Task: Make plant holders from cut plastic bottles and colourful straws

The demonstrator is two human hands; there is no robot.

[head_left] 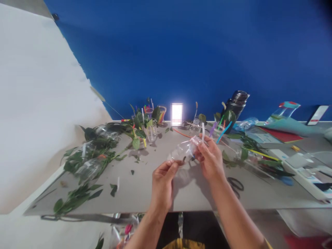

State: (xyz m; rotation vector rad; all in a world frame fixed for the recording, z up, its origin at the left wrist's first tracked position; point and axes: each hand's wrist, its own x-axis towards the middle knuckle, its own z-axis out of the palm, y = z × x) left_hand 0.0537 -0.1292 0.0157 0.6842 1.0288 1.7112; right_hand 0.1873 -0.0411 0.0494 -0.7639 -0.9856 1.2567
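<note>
Over the middle of the table, my right hand [211,157] grips a clear plastic bottle [180,151], tilted with its open-looking wide part toward the left. A white straw [203,132] sticks up by the right fingers; whether it is fixed to the bottle cannot be told. My left hand [164,178] is closed in a pinch at the bottle's near side, on a small brown stem-like piece [179,162]. A dark green bit lies against the plastic beside it. Below and right of my right hand, dark-handled scissors [236,185] rest on the table.
Cut leafy stems [98,147] and clear plastic bottles crowd the left side. Clear cups [151,133] with straws and leaves stand at the back, near a black thermos [235,107]. More stems, a yellow straw [264,154] and a white tray [298,174] lie at right.
</note>
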